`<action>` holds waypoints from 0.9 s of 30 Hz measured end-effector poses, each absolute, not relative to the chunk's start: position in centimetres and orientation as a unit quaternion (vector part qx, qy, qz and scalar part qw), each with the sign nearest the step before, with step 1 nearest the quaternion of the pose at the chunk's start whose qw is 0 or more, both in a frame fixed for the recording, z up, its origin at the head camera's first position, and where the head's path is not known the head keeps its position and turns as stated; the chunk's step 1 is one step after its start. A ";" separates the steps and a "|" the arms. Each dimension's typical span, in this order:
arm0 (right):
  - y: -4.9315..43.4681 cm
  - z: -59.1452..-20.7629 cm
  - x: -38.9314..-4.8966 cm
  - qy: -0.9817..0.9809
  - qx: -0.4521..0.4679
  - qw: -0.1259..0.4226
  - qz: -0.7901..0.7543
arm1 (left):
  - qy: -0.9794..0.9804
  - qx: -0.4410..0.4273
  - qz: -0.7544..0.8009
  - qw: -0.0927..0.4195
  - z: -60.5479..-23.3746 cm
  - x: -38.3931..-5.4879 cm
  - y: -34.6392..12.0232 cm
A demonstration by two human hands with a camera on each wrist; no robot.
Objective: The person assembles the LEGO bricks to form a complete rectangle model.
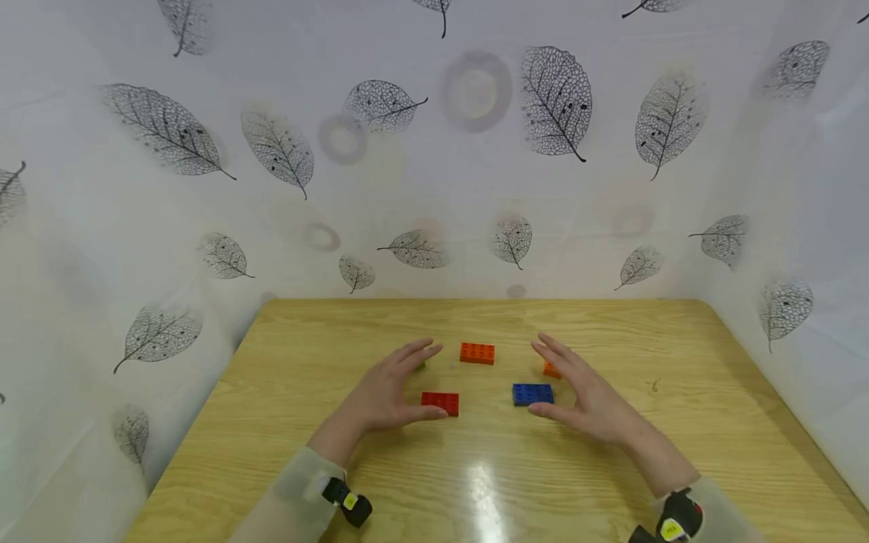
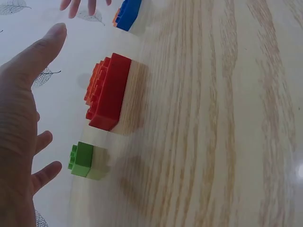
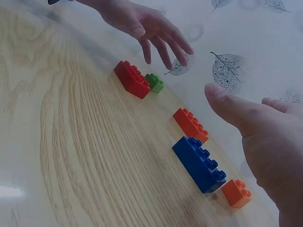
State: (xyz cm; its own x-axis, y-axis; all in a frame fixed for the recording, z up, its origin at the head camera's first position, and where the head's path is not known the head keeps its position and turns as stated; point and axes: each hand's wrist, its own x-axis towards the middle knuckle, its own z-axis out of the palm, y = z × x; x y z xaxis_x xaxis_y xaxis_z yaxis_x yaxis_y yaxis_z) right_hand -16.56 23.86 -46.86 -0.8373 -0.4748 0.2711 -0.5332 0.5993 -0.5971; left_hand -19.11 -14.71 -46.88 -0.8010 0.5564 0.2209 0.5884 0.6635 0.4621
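Here I'm seeing the wood-grained table point(image 1: 611, 324) bearing a red brick point(image 1: 443, 399) left of a blue brick point(image 1: 532, 394); a long orange brick point(image 1: 477, 354) is sitting farther back between them, a small orange brick point(image 3: 236, 194) is resting behind blue, a green brick point(image 2: 82, 159) behind red.

The left hand point(image 2: 18, 97) hovers by the red brick point(image 2: 113, 94). Near that brick sits a green brick point(image 2: 83, 160); farther, a blue brick point(image 2: 128, 15).

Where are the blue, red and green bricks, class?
Blue brick point(image 1: 532, 394), head view: studded top.
Red brick point(image 2: 115, 90), left wrist view: long side.
Green brick point(image 2: 84, 160), left wrist view: smooth side.
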 end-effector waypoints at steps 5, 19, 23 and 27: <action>23.8 -47.2 -16.6 -0.892 0.279 0.035 0.356 | -0.902 -0.317 -0.292 0.019 -47.4 -19.2 -14.8; 23.9 -48.3 -16.6 -0.886 0.248 0.011 0.392 | -0.902 -0.294 -0.316 -0.023 -48.2 -19.2 -14.8; 23.8 -48.5 -16.7 -0.880 0.255 0.012 0.400 | -0.900 -0.296 -0.318 -0.027 -48.4 -19.2 -14.7; 23.9 -48.9 -16.8 -0.874 0.270 0.023 0.402 | -0.896 -0.297 -0.329 -0.029 -48.8 -19.2 -14.7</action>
State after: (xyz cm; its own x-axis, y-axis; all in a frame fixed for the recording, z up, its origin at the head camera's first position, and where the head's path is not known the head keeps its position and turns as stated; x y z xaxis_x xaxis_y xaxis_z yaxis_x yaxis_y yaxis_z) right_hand -16.82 23.88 -48.85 -0.8529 -0.4542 0.2574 -0.4910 0.5302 -0.6912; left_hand -19.23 -14.66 -48.78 -0.8219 0.5511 0.1438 0.5134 0.6074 0.6063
